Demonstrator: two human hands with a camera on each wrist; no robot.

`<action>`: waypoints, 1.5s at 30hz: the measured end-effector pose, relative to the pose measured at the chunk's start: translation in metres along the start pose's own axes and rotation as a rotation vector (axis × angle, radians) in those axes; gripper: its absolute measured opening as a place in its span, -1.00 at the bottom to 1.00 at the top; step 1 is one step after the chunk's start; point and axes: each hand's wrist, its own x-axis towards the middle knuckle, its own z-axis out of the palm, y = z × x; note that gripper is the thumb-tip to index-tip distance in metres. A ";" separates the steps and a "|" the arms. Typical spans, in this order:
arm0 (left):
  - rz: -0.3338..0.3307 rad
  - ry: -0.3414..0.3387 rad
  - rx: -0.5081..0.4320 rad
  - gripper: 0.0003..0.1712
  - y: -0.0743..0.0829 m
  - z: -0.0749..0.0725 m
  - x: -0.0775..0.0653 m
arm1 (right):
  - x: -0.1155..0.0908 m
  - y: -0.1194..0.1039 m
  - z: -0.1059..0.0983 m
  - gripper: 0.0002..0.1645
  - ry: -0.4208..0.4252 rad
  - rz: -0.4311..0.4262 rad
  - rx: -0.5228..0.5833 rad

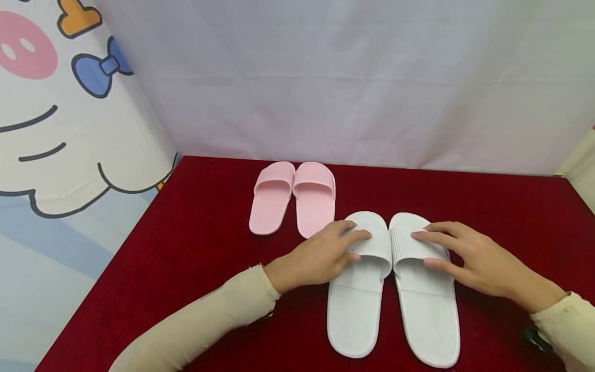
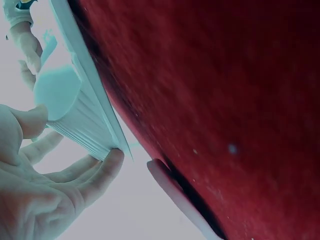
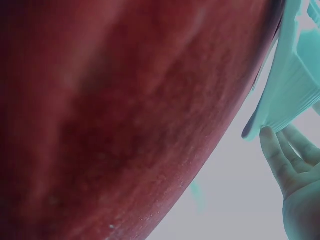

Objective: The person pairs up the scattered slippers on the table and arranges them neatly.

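Note:
A pair of white slippers lies side by side, toes pointing away, with ribbed straps. My left hand (image 1: 321, 253) rests on the outer side of the left white slipper (image 1: 355, 310), its fingers spread over the strap. In the left wrist view, a fingertip of the left hand (image 2: 55, 190) touches the strap low down, close to the sole. My right hand (image 1: 479, 258) lies at the outer side of the right white slipper (image 1: 429, 320), fingertips on its strap. In the right wrist view, the right hand (image 3: 300, 175) has fairly straight fingers against the strap's side.
Behind and left of the white slippers sits a pair of pink slippers, the left pink slipper (image 1: 269, 209) and the right pink slipper (image 1: 315, 209). A dark red cloth (image 1: 200, 232) covers the surface. A white curtain (image 1: 348, 88) stands behind, and a cartoon-printed sheet (image 1: 69, 170) at left.

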 end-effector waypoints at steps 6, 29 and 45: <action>-0.013 -0.003 -0.027 -0.53 -0.006 0.000 0.008 | 0.005 0.006 0.002 -0.22 -0.013 0.030 0.001; -0.066 -0.013 -0.063 -0.55 -0.025 -0.003 0.047 | 0.026 0.032 -0.004 -0.40 -0.101 0.158 0.067; -0.123 -0.057 -0.079 -0.52 -0.043 -0.007 0.068 | 0.051 0.052 -0.003 -0.46 -0.155 0.208 0.113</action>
